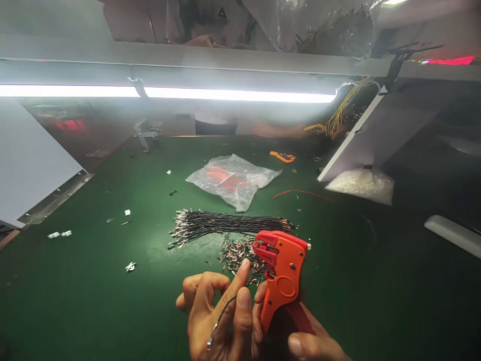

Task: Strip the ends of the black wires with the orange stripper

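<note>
Wire (218, 323) is in L hand (203, 316), held btwn thumb & index above the green table (93, 301), metal terminal on the near end; far end hard to see at the fingers. R hand (319, 343) grips the stripper (287, 271) by its handle, head up, just right of L index. Scraps (236, 253) piled loosely beyond, then blk bundle (233, 223) lying crosswise, then clear bag (259, 178) w/ red contents.

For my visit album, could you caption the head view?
Left hand holding a black wire, right hand gripping an orange wire stripper, black wires bundled beyond.
</note>
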Tool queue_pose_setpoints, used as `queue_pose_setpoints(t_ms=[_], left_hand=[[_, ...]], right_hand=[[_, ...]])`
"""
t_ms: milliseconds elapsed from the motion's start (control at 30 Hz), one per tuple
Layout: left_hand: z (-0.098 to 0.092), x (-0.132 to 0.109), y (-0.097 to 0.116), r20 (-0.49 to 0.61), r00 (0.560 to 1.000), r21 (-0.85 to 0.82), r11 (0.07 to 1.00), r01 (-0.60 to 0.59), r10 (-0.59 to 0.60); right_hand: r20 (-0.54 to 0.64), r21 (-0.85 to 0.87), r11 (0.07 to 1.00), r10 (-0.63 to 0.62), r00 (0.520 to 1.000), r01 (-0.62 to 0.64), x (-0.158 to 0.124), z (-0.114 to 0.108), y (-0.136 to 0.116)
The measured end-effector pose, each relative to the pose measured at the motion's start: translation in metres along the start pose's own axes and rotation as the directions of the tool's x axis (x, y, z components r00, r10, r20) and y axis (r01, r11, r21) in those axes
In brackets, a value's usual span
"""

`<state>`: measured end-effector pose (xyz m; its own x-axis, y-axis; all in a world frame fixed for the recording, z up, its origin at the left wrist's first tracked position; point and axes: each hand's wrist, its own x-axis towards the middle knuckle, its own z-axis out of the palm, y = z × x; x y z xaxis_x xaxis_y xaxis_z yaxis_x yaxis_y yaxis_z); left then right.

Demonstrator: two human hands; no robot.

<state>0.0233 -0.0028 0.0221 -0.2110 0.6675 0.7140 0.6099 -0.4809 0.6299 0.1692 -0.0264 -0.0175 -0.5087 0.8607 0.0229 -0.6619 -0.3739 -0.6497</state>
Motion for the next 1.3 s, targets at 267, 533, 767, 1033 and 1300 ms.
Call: queue_pose_setpoints(t_ms=[267, 533, 767, 1033, 1300], left_hand=[[0.003, -0.004, 0.002, 0.009, 0.999, 0.038, 0.999, 0.036, -0.037], [0.004, -0.005, 0.002, 0.035, 0.999, 0.048, 0.999, 0.021, -0.023], [0.005, -0.007, 0.004, 0.055, 0.998, 0.074, 0.997, -0.015, 0.011], [0.001, -0.008, 0.005, 0.096, 0.988, 0.146, 0.98, -0.136, 0.122], [0.004, -0.012, 0.004, 0.058, 0.988, 0.209, 0.966, -0.15, 0.141]], right_hand=[[-0.026, -0.098, 0.989, 0.108, 0.994, -0.11, 0.0, 0.006, -0.007], [-0.01, -0.121, 0.979, 0.164, 0.986, -0.164, 0.0, 0.006, -0.011], [0.004, -0.195, 0.971, 0.139, 0.99, -0.136, 0.006, 0.004, -0.005], [-0.073, -0.161, 0.966, 0.191, 0.979, -0.201, 0.0, 0.002, -0.001], [-0.103, -0.177, 0.964, 0.183, 0.978, -0.199, 0.002, 0.006, -0.006]])
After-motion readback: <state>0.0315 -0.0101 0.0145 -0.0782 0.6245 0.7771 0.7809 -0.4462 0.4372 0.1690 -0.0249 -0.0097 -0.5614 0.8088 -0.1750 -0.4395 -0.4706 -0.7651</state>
